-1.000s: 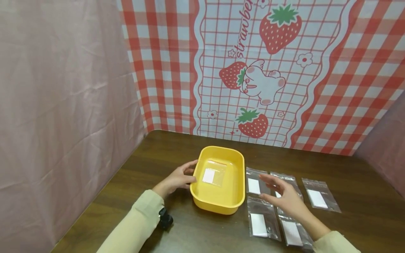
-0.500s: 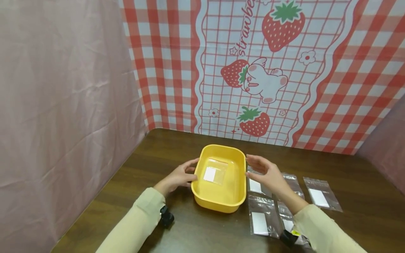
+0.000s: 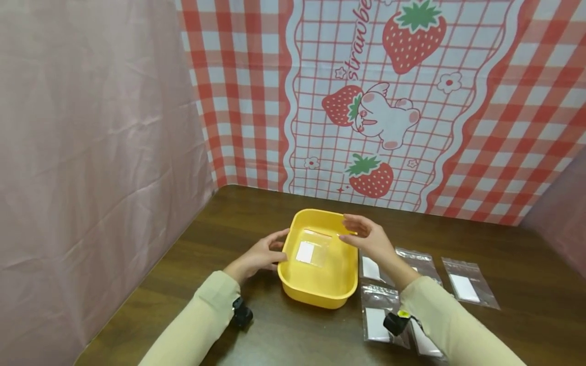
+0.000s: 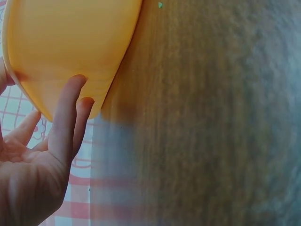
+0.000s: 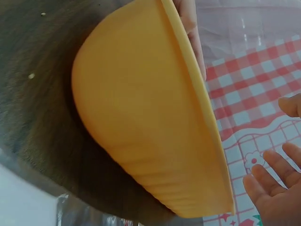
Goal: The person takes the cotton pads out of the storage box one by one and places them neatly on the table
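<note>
A yellow plastic basin (image 3: 316, 287) stands on the table, with a small clear zip bag (image 3: 305, 251) holding a white piece lying inside. Along the basin's left side, my left hand (image 3: 257, 258) rests with fairly straight fingers against the outer wall and its thumb at the rim. In the left wrist view, two fingers (image 4: 68, 120) of it lie against the yellow wall. My right hand (image 3: 372, 243) hovers over the basin's right rim with thumb and fingers spread. The right wrist view shows this right hand (image 5: 280, 188) apart from the basin, holding nothing.
Right of the basin lie several similar zip bags with white pieces, among them a front bag (image 3: 375, 323) and a far right bag (image 3: 467, 287). My right forearm partly covers some. A strawberry-patterned cloth (image 3: 366, 122) hangs behind the table; a pink curtain (image 3: 105, 152) hangs left.
My right hand has moved left and back, from above the zip bags to the basin's right rim. My left hand stays at the basin's left side.
</note>
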Demonstrator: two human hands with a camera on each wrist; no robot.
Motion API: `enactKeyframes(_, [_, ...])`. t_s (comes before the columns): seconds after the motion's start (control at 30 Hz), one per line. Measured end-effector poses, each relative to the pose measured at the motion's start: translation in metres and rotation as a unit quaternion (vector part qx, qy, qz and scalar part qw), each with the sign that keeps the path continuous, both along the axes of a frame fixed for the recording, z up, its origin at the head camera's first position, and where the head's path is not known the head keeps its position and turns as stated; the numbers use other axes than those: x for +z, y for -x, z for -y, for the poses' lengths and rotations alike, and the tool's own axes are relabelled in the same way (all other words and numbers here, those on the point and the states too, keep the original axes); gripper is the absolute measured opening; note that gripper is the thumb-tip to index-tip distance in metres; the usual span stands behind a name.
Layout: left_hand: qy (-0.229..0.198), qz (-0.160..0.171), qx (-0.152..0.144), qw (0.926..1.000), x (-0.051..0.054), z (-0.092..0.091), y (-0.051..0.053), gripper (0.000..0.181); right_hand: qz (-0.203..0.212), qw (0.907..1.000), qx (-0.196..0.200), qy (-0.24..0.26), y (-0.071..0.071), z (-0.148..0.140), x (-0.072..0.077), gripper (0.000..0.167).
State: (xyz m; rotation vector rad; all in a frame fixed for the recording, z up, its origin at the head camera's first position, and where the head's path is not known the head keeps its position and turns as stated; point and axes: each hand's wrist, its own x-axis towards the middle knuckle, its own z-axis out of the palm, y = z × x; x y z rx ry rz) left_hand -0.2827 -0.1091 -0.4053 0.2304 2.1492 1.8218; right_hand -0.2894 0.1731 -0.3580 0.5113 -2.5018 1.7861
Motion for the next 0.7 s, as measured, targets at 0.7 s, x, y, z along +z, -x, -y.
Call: enactKeyframes(0.7, [-0.006, 0.002, -0.005, 1.0, 0.001, -0.001, -0.001, 0.071, 0.112, 0.9909, -0.041, 0.062, 0.045, 0.04, 0.006, 0.057])
